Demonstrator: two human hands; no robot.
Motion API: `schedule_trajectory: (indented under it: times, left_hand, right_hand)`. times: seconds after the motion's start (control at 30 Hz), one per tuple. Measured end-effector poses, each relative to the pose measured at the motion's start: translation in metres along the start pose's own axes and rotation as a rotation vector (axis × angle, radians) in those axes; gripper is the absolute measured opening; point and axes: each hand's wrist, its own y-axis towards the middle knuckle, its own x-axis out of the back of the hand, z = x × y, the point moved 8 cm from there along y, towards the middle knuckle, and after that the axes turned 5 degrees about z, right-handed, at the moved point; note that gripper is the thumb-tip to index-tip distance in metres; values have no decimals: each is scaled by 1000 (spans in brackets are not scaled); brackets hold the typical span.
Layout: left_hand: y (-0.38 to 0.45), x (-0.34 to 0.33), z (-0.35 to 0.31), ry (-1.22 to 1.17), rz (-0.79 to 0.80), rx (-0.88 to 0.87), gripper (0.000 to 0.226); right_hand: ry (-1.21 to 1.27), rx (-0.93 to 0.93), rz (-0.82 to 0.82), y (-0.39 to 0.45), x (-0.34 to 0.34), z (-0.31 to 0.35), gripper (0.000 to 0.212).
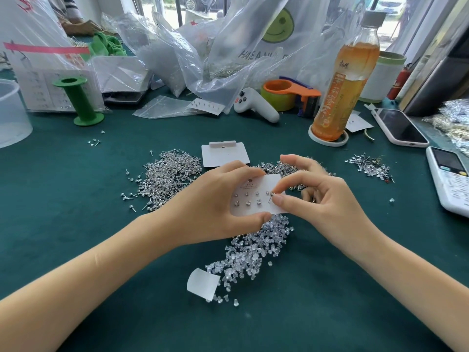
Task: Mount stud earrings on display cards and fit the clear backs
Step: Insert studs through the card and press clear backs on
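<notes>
At centre of the green worktop (76, 237), left hand (213, 199) grips a white display card (253, 196) by its left edge, thumb under the lower edge, fingers curled over the top edge. Card held just above the worktop, face up. Seven studs seated on it: four in upper row, three in lower row, small silvery heads; small print above them, unreadable. Right hand (327, 201) pinches one stud earring (271, 196) between thumb and index finger at the card's right side, by the end of the lower row; post visible, tip at the card surface, cannot tell if it is through.

Containers: clear plastic bags (223, 54) piled at the back, one with a green smiley print; contents mostly unclear, some hold silvery bits. One small zip bag (165, 107) lies flat, a card with studs sticking out of it. One clear tub (12, 115) at left edge, contents not visible. One bottle (345, 80) of orange drink, about two-thirds full, standing on a white coaster.

Loose piles: metal studs (167, 174) left of the hands, clear backs (253, 252) below the card, a smaller mixed pile (370, 167) at right. One spare card (225, 154) behind the hands. One curled white paper (203, 283) by the backs. One green spool (78, 100), one tape dispenser (286, 95), one white controller (253, 105), one phone (398, 127), one calculator (451, 179).
</notes>
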Motion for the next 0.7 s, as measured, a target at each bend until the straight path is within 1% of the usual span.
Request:
schedule_trajectory:
  times: [0.4, 0.6, 0.7]
  left_hand:
    - [0, -2, 1, 39, 8, 6, 77]
    - [-1, -1, 0, 68, -8, 4, 72]
    - [-1, -1, -1, 75, -8, 0, 71]
  right_hand:
    - [-107, 50, -32, -1, 4, 3, 19]
    - [-126, 57, -45, -2, 4, 4, 17]
    - [-151, 75, -40, -3, 2, 7, 19]
